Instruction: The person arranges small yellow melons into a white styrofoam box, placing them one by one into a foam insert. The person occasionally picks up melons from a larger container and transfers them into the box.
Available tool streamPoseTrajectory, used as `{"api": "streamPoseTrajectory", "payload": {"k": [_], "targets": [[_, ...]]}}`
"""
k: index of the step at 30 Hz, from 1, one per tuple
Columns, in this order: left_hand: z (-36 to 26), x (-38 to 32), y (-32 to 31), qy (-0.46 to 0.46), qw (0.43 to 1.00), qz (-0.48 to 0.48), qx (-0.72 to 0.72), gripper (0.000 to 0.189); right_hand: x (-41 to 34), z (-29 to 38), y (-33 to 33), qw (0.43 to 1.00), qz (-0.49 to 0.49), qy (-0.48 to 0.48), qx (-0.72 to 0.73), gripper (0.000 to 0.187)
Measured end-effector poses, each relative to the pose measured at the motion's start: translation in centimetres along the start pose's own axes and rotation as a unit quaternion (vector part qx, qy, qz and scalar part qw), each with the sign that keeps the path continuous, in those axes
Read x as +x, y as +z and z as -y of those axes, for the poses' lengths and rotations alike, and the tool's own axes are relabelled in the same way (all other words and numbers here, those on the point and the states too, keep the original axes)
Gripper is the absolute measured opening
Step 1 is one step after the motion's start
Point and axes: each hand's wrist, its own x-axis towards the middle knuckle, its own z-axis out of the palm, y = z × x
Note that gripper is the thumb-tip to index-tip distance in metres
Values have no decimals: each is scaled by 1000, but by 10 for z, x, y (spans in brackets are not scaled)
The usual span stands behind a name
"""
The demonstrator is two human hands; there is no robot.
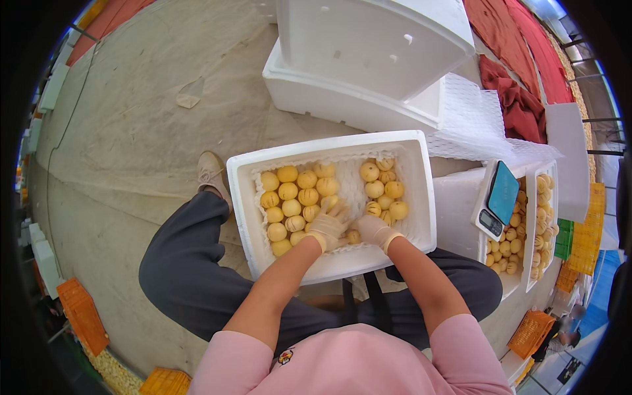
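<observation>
A white polystyrene foam box [330, 280] lies tilted before me, lined with white foam netting [349, 185]. Yellow pepino melons [291, 192] with dark streaks fill its left part in rows, and a smaller group of pepino melons [386, 187] lies at the right. Both hands wear pale thin gloves. My left hand [329, 228] is down in the box at the right edge of the left rows, fingers spread. Close beside it, my right hand [374, 231] reaches below the right group; its fingertips are hidden. One pepino melon [353, 237] rests between the hands, near both.
A digital scale [496, 200] sits on a foam box [456, 212] at the right, beside boxes of more pepino melons [508, 247]. Stacked foam boxes [355, 94] and foam net sheets [466, 113] lie ahead. An orange crate [83, 316] stands at the left.
</observation>
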Motion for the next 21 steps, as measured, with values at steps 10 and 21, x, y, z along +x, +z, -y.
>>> {"api": "streamPoseTrajectory", "payload": {"k": [10,21], "targets": [[2,-5,3,8,1000,5,21,47,-10,-3,13,982,-137,80,103,22],[1,-4,-2,6,999,43,9,47,8,-6,-7,923,-139,359,-16,35]]}}
